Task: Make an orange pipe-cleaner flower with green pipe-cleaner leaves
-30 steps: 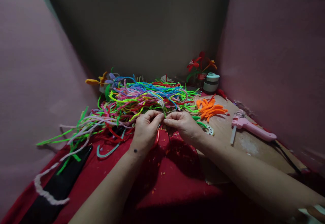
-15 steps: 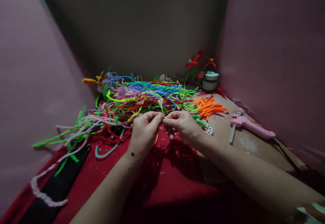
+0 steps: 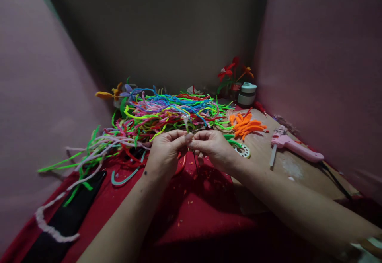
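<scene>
My left hand point(image 3: 165, 151) and my right hand point(image 3: 213, 147) meet at the middle, thumbs and forefingers pinched close together. Between them stands a thin green flower stem point(image 3: 188, 127) topped with a small tuft of white stamens point(image 3: 185, 119). The fingertips hide most of the stem; a thin dark length shows below them. Just behind the hands lies a heap of coloured pipe cleaners point(image 3: 176, 110). Past my right hand are a white disc with holes point(image 3: 244, 150) and a pile of orange fuzzy pieces point(image 3: 247, 125).
A pink glue gun point(image 3: 298, 147) lies on a brown board point(image 3: 270, 187) at right, its cord trailing off. Behind stand a lidded jar point(image 3: 247, 95) and red fuzzy flowers point(image 3: 227, 72). At left, a pale pipe cleaner crosses a black strip point(image 3: 64, 225) on the red cloth point(image 3: 191, 223).
My left hand has shifted slightly left and turned a little. The white tuft has moved slightly left, and a dark length of stem now shows beneath the fingers.
</scene>
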Available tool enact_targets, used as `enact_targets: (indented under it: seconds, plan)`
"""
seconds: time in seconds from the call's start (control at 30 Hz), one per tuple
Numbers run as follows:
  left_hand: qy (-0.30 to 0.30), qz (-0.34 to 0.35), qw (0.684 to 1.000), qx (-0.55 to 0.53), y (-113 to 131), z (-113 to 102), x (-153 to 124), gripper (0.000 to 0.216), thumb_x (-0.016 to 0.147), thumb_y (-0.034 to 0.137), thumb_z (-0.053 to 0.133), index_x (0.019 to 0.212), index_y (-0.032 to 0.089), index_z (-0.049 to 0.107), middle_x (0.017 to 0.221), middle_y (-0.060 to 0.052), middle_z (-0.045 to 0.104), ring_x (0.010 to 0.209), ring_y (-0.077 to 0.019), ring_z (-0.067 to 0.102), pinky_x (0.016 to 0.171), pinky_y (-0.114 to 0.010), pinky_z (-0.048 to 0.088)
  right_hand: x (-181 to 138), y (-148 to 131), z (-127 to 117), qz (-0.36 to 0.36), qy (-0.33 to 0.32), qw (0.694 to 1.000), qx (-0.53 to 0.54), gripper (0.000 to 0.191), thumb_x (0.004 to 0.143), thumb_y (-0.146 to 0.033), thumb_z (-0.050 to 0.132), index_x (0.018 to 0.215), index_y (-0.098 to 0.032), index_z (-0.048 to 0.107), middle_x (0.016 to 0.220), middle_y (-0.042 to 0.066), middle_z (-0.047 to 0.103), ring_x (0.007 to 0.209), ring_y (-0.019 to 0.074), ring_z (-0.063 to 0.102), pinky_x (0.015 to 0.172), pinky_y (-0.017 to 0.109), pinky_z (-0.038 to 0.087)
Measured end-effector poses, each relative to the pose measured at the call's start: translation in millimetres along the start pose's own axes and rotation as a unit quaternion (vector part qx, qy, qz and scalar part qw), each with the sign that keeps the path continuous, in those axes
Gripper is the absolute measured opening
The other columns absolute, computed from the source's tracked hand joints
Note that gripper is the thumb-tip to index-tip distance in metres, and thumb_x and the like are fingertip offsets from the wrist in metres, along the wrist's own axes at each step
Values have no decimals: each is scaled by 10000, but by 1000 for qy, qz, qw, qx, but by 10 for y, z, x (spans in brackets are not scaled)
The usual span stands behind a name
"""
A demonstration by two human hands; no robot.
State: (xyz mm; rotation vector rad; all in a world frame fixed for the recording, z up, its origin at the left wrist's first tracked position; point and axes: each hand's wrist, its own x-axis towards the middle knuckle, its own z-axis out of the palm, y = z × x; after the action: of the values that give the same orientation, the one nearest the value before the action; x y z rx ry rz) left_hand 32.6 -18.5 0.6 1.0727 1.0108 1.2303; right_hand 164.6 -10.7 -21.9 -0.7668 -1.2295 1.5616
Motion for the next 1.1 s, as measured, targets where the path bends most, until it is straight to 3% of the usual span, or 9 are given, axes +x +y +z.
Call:
enact_targets:
  seconds: [0.1, 0.17, 0.3, 0.53, 0.83, 1.0, 1.1]
  plan:
    - [-24, -7, 999, -26, 28, -12, 8, 190, 611, 247, 731, 632, 105, 607, 521, 17, 524, 446, -68, 476, 469, -199, 377, -2, -14, -22, 23, -90, 996, 16, 243, 657, -339, 690, 617, -108, 626, 548, -7, 576, 388, 57, 457, 377, 197, 371]
    - [-34, -1, 999, -29, 25, -13, 9, 191, 624, 252, 721, 611, 104, 602, 506, 21, 513, 432, -66, 465, 454, -200, 368, 0, -5, -22, 14, -110, 994, 23, 235, 654, -326, 696, 600, -109, 627, 531, -7, 579, 375, 60, 458, 374, 201, 369]
    - [-16, 26, 999, -8, -30, 7, -4, 167, 648, 260, 706, 673, 105, 650, 578, -5, 588, 501, -81, 510, 509, -206, 401, 8, 59, 10, 4, -60, 998, 34, 258, 608, -310, 732, 519, -130, 570, 429, -46, 499, 334, 57, 424, 349, 199, 349]
    - [32, 83, 994, 64, -66, 73, -57, 174, 652, 282, 708, 716, 121, 688, 674, -10, 650, 620, -102, 551, 596, -205, 428, 17, 138, 24, -14, -5, 999, 32, 290, 593, -329, 739, 520, -145, 527, 429, -59, 482, 335, 52, 398, 320, 192, 363]
    - [4, 52, 997, 59, -83, 49, -15, 198, 637, 297, 715, 702, 113, 677, 661, -14, 637, 607, -109, 553, 589, -213, 435, 7, 177, 62, 2, 20, 999, 46, 288, 588, -286, 737, 551, -168, 477, 423, -84, 462, 327, 55, 401, 325, 194, 337]
    - [-19, 69, 995, 66, 164, 18, 72, 181, 678, 295, 680, 693, 119, 641, 640, -6, 605, 574, -89, 546, 568, -196, 437, 70, -13, -70, -21, -14, 999, 21, 249, 571, -263, 756, 706, -141, 585, 628, -39, 578, 444, 52, 492, 424, 194, 409]
    - [-43, 73, 994, 65, 422, 8, 158, 170, 664, 276, 684, 693, 117, 630, 646, -17, 599, 524, -83, 537, 498, -188, 429, 137, -239, -236, -62, 44, 996, 44, 217, 615, -270, 720, 712, -138, 577, 610, -23, 585, 479, 72, 517, 434, 199, 405]
